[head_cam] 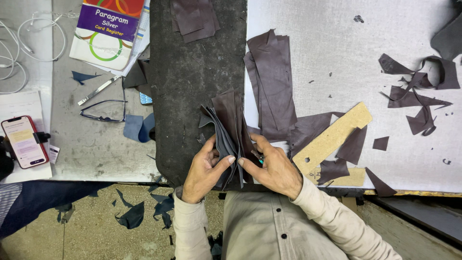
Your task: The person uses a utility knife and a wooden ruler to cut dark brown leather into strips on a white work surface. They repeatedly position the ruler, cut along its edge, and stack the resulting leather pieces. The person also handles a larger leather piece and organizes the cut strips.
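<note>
A fanned stack of dark brown leather pieces (pixel 227 126) stands on edge over the dark stone slab (pixel 187 72). My left hand (pixel 204 171) grips the stack from the left, thumb pressed on the front pieces. From the right, my right hand (pixel 272 166) pinches the same stack, fingers spread among the pieces. A long sheet of brown leather (pixel 274 82) lies just beyond, on the pale cutting board (pixel 337 43). A tan fibreboard pattern (pixel 332 137) lies to the right of my right hand.
Leather offcuts (pixel 418 91) are scattered at the right. More cut pieces (pixel 193 17) lie at the slab's top. At left are glasses (pixel 103 110), a phone (pixel 25 142), a booklet (pixel 108 31), white cables (pixel 29 41). Scraps (pixel 132 214) litter the floor.
</note>
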